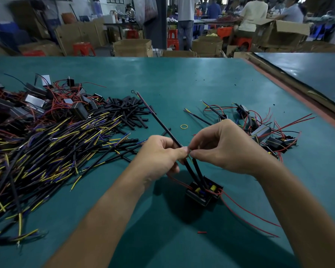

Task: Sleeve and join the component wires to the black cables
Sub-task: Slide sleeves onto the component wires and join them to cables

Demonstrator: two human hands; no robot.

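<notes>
A small black component (pixel 202 193) with yellow parts and red wires stands on the green table (pixel 182 80) below my hands. Two black sleeved leads rise from it to my fingertips. My left hand (pixel 160 154) pinches a long black cable (pixel 159 120) that slants up and to the left, ending in a ring terminal. My right hand (pixel 223 148) pinches the thin wire ends where the cable and the leads meet. The joint itself is hidden between my fingertips.
A big heap of black cables with yellow and blue ends (pixel 52 144) covers the left side, with components (pixel 35 99) behind it and black sleeve tubes (pixel 128 109) beside it. Components joined to black cables (pixel 267 132) lie to the right. A yellow rubber band (pixel 184 126) lies nearby.
</notes>
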